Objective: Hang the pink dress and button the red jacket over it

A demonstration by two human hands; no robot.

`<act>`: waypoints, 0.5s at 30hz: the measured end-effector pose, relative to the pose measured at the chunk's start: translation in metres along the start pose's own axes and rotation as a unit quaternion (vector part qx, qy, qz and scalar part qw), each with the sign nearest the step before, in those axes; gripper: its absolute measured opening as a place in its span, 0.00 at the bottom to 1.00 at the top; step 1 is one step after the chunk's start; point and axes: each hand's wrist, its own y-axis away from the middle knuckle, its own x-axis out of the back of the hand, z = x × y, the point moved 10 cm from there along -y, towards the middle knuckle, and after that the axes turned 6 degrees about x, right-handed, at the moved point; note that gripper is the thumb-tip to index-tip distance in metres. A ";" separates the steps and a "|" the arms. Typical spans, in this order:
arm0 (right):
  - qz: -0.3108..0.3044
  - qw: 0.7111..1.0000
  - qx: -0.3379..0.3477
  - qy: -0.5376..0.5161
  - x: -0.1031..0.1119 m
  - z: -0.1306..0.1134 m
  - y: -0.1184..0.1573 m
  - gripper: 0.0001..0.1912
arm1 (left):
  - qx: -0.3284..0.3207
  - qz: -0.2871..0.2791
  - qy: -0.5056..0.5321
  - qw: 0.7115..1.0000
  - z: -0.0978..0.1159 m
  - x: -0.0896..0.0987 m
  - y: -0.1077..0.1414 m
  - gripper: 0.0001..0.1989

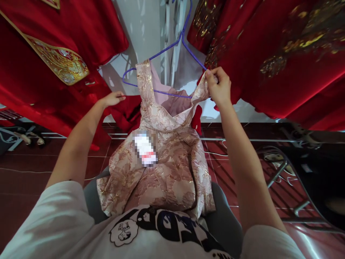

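A pink and gold brocade dress (pixel 167 169) with wide shoulder straps lies over my lap, its bodice raised in front of me. A purple hanger (pixel 172 94) passes through the top of it, with the left strap over one arm. My right hand (pixel 220 85) is closed around the other strap (pixel 201 89), by the hanger's right end. To the left, my left hand (pixel 114 99) pinches the edge of a red cloth (pixel 129 111) that runs behind the dress. A pixelated white and red rectangle (pixel 145 149) lies on the dress front.
Red garments with gold embroidery hang at left (pixel 88 32) and right (pixel 269 72). White upright bars (pixel 172 43) stand by the wall behind the hanger. At right is a dark chair or table with metal legs (pixel 277 172). Cables cross the red tiled floor (pixel 27 183).
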 end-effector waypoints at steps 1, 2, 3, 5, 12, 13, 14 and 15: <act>-0.009 1.000 -0.009 -0.002 0.000 -0.002 0.002 0.22 | 0.003 0.038 0.016 0.999 0.004 0.017 -0.001 0.22; -0.020 1.000 -0.018 -0.002 0.001 -0.005 0.004 0.21 | -0.001 0.080 0.031 0.996 0.011 0.035 0.000 0.20; -0.030 0.999 -0.025 0.002 0.002 -0.009 0.007 0.20 | -0.011 0.122 0.044 0.991 0.022 0.053 0.003 0.17; -0.038 0.999 -0.031 0.020 0.006 -0.018 0.012 0.18 | -0.043 0.185 0.044 0.981 0.054 0.083 0.012 0.10; 0.003 0.994 0.001 0.112 0.015 -0.051 0.026 0.11 | -0.209 0.297 0.101 0.926 0.213 0.105 0.056 0.04; -0.001 0.993 0.002 0.115 0.014 -0.053 0.028 0.12 | -0.256 0.299 0.120 0.911 0.235 0.099 0.062 0.07; -0.002 0.993 0.004 0.115 0.016 -0.054 0.028 0.12 | -0.304 0.281 0.132 0.901 0.256 0.089 0.068 0.08; 0.000 0.994 0.006 0.112 0.018 -0.055 0.028 0.12 | -0.336 0.269 0.145 0.891 0.271 0.081 0.071 0.09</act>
